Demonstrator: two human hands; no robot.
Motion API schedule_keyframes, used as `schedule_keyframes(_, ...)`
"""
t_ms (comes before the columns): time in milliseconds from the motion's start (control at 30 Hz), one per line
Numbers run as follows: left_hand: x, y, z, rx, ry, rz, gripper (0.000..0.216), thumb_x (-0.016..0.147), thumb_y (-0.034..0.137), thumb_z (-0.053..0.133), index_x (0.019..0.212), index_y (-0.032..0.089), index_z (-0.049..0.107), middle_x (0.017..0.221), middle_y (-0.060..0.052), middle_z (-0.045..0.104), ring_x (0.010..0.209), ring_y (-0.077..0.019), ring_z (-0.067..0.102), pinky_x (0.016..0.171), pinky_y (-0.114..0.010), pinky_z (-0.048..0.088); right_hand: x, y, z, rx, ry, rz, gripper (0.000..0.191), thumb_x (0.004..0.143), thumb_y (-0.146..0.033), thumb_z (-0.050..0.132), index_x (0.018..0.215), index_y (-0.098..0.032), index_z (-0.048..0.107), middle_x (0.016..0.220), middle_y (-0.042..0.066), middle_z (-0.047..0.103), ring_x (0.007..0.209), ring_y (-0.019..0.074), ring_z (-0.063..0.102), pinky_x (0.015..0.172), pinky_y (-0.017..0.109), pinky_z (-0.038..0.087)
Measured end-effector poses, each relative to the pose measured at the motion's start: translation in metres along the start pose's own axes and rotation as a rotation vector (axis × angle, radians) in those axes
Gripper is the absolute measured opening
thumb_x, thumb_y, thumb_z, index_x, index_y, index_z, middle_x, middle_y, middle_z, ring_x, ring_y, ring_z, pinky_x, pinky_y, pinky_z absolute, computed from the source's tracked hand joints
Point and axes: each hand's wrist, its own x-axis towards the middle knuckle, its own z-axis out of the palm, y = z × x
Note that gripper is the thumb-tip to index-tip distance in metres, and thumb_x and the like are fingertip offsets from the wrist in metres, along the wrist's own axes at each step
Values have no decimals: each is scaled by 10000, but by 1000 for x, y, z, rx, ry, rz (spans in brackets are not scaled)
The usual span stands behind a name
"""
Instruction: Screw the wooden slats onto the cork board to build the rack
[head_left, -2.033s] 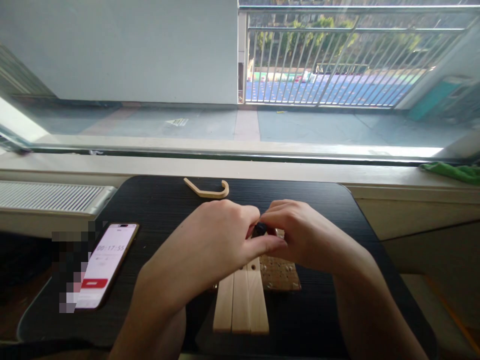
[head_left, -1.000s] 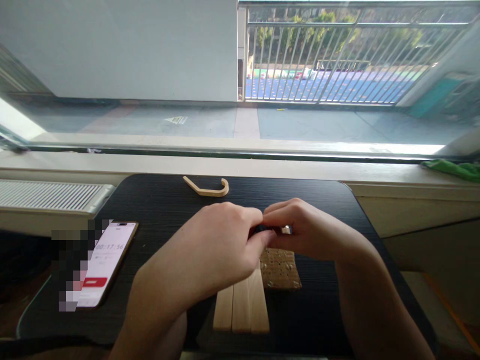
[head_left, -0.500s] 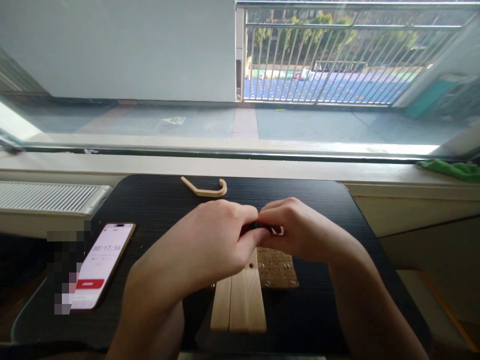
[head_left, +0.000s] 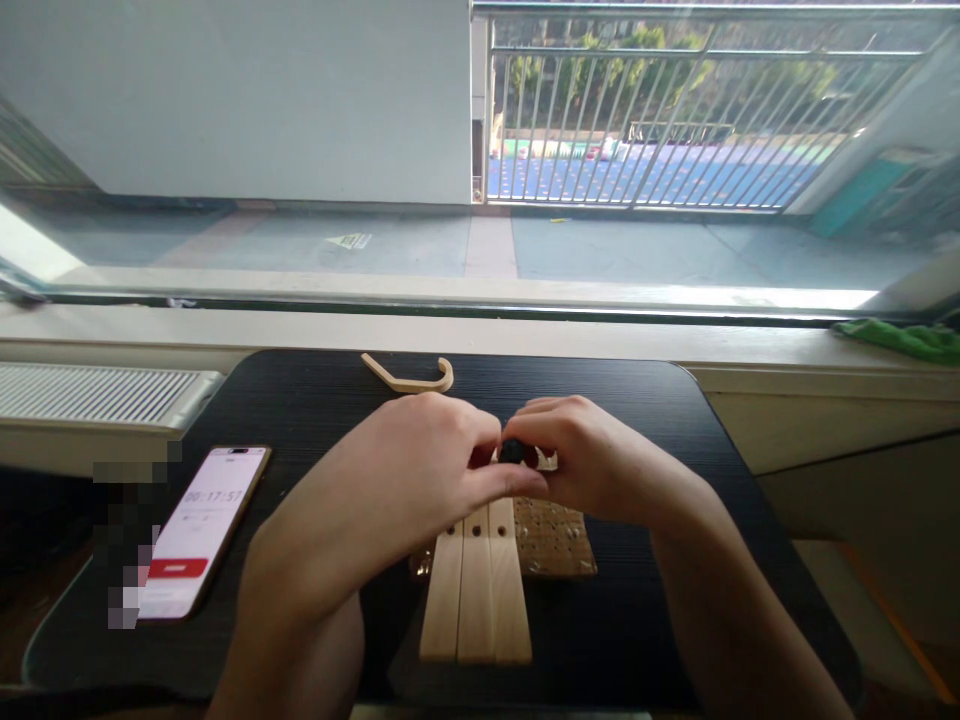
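Observation:
My left hand (head_left: pixel 442 465) and my right hand (head_left: pixel 592 460) meet above the middle of the dark table. Between their fingertips is a small black round piece (head_left: pixel 513 450), which both hands grip; its lower side is hidden. The left thumb stretches under it to the right fingers. A bit of clear, shiny plastic (head_left: pixel 547 460) shows within the right hand's curl. Below lie three pale wooden slats (head_left: pixel 476 600) side by side, each with a hole near its upper end. Their far ends are behind my hands. A brown dotted, plastic-covered piece (head_left: pixel 559 540) lies beside and partly beneath them.
A hook-shaped wooden piece (head_left: pixel 409 383) lies near the back edge of the black table (head_left: pixel 600 620). To the left, a phone (head_left: pixel 206 530) displays a running timer. Beyond the table are a window sill (head_left: pixel 450 332), a radiator (head_left: pixel 105 392) and a green cloth (head_left: pixel 900 340).
My left hand has shifted slightly left and its thumb has straightened. More of the black piece shows between the hands. The holes in the slats are now uncovered.

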Motion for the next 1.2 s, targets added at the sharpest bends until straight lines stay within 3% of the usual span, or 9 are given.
schedule_keyframes(367,5,10,4,95,89,-32,360,925,418,490,758,200,722,718,-19,702,604,-138,567,550,-263,324,5,-3,5,56,11,79,138,733,-82,668,697,-157,558,642,-39,551,604,91,465,577,227,304)
schedule_keyframes(633,-2,7,3,118,113,-64,345,931,437,487,811,205,713,727,-28,696,599,-153,569,546,-276,329,-1,7,-3,153,-87,30,119,840,-122,615,725,-146,597,735,-29,523,645,82,461,590,209,335)
schedule_keyframes(833,-1,8,5,100,130,-34,310,926,396,511,754,198,676,743,-28,682,630,-156,574,578,-277,360,3,8,-1,212,-191,131,141,823,-170,603,688,-136,590,586,-71,422,565,71,355,504,202,274)
schedule_keyframes(1200,4,19,9,47,82,41,259,916,384,544,818,194,691,771,-28,682,671,-159,589,611,-273,392,0,3,-7,166,-192,146,204,805,-156,611,604,-122,597,529,-73,415,536,65,313,505,201,285)
